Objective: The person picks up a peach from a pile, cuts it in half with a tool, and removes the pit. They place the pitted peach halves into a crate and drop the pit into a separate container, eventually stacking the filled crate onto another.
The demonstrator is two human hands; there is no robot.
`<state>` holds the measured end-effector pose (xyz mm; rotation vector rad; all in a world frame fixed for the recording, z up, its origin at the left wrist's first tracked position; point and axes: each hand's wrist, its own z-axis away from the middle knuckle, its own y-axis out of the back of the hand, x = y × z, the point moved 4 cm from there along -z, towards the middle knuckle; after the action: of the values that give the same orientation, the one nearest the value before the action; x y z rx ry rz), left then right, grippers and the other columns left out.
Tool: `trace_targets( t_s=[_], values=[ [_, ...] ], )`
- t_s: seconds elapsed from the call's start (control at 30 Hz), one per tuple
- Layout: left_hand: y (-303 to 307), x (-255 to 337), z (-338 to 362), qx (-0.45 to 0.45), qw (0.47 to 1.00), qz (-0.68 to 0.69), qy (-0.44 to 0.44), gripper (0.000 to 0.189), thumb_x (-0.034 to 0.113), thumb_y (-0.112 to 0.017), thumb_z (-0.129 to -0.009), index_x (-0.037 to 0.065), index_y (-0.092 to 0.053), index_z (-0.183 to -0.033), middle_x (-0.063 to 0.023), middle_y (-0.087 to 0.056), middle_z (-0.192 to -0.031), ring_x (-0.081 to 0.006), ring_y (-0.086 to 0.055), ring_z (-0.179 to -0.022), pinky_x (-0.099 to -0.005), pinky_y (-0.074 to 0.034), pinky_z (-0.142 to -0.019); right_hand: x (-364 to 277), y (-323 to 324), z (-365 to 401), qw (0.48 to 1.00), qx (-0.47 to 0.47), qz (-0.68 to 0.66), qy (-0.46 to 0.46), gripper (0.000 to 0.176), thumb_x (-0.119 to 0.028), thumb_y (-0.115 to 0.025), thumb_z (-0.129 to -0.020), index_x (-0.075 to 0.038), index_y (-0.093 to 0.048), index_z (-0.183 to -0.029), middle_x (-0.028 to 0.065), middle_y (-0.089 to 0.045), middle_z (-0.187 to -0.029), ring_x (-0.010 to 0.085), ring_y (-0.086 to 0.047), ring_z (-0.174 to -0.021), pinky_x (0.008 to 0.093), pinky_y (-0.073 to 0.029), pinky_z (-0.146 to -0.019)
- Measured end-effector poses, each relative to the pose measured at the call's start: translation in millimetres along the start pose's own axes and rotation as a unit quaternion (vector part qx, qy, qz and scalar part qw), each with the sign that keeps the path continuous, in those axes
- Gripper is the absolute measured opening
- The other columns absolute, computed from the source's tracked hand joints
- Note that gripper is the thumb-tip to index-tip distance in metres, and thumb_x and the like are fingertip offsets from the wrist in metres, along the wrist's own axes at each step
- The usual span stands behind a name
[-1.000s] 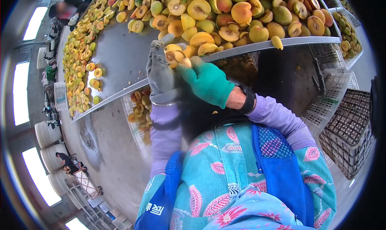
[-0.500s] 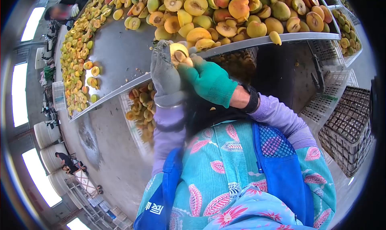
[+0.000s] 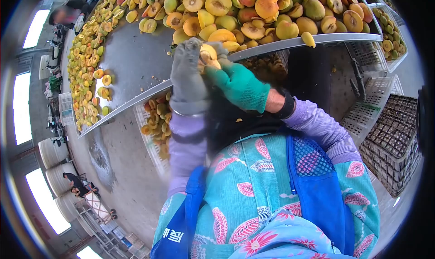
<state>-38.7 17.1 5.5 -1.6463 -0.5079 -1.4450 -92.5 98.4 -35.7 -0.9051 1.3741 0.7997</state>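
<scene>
The peach half [image 3: 208,55] shows only as a sliver of yellow flesh. The grey-gloved left hand [image 3: 186,77] wraps its near side, and the green-gloved right hand [image 3: 240,84] covers its lower edge. The right hand's fingertips disappear behind the fruit, so it cannot be told whether they grip a tool or the fruit alone. The fruit pile [image 3: 253,14] on the metal table [image 3: 136,55] runs off the top edge. Under the table, a white crate [image 3: 152,143] of cut fruit is partly hidden by the table's rim and the left sleeve [image 3: 186,145]. A person [image 3: 65,14] at the table's far end is blurred. The dark crates [image 3: 394,145] on the right are cut off by the lens border.
</scene>
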Motion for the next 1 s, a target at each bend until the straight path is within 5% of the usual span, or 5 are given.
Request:
trace_targets(
  t_s=[0.53, 0.63, 0.83, 0.9, 1.0],
  values=[
    [4.6, -6.7, 2.8, -0.115, 0.978, 0.125, 0.122, 0.048, 0.048, -0.052, -0.093, 0.001, -0.057, -0.099, -0.0133, -0.063, -0.082, -0.0204, -0.059, -0.07, -0.0298, -0.05, -0.067, -37.3, -10.5, 27.6, 0.702, -0.3, -0.572, -0.302, 0.038, -0.047, -0.037, -0.101, -0.015, -0.05, -0.086, -0.0079, -0.039, -0.053, 0.0076, -0.036, -0.041, 0.0245, -0.032, -0.043],
    [49.0, 10.7, 32.7, 0.064, 0.959, -0.262, -0.092, 0.044, 0.044, -0.059, -0.088, 0.003, -0.059, -0.103, -0.0135, -0.063, -0.09, -0.0234, -0.059, -0.076, -0.0319, -0.051, -0.07, -46.7, -19.5, 39.3, 0.616, -0.378, -0.644, -0.249, 0.038, -0.047, -0.037, -0.102, -0.014, -0.049, -0.088, -0.0076, -0.037, -0.052, 0.0078, -0.035, -0.04, 0.0244, -0.032, -0.043],
    [176.8, 55.7, 33.7, 0.074, 0.709, -0.698, 0.072, 0.036, 0.032, -0.069, -0.078, 0.002, -0.066, -0.098, -0.0149, -0.063, -0.097, -0.0307, -0.058, -0.09, -0.0384, -0.049, -0.083, 10.1, 18.0, 38.1, 0.834, -0.118, -0.348, -0.411, 0.038, -0.049, -0.053, -0.094, -0.012, -0.052, -0.089, -0.0016, -0.043, -0.059, 0.0094, -0.045, -0.048, 0.0256, -0.035, -0.042],
    [123.2, 67.8, -17.6, 0.083, 0.76, -0.644, 0.025, 0.033, 0.031, -0.068, -0.078, 0.002, -0.068, -0.094, -0.017, -0.063, -0.099, -0.0336, -0.059, -0.092, -0.0403, -0.048, -0.084, 6.2, 15.0, 32.4, 0.861, -0.094, -0.303, -0.397, 0.039, -0.049, -0.052, -0.095, -0.01, -0.052, -0.091, -0.0005, -0.045, -0.06, 0.0105, -0.045, -0.047, 0.026, -0.035, -0.04],
    [67.9, 26.4, -108.0, -0.168, 0.537, -0.803, -0.197, 0.039, 0.027, -0.068, -0.075, 0.002, -0.064, -0.105, -0.0199, -0.063, -0.102, -0.0382, -0.06, -0.099, -0.0427, -0.049, -0.087, -6.6, 18.5, 20.8, 0.876, -0.103, -0.312, -0.353, 0.042, -0.049, -0.048, -0.097, -0.008, -0.053, -0.096, 0.0006, -0.048, -0.06, 0.0118, -0.045, -0.043, 0.0262, -0.037, -0.038]
  ],
)
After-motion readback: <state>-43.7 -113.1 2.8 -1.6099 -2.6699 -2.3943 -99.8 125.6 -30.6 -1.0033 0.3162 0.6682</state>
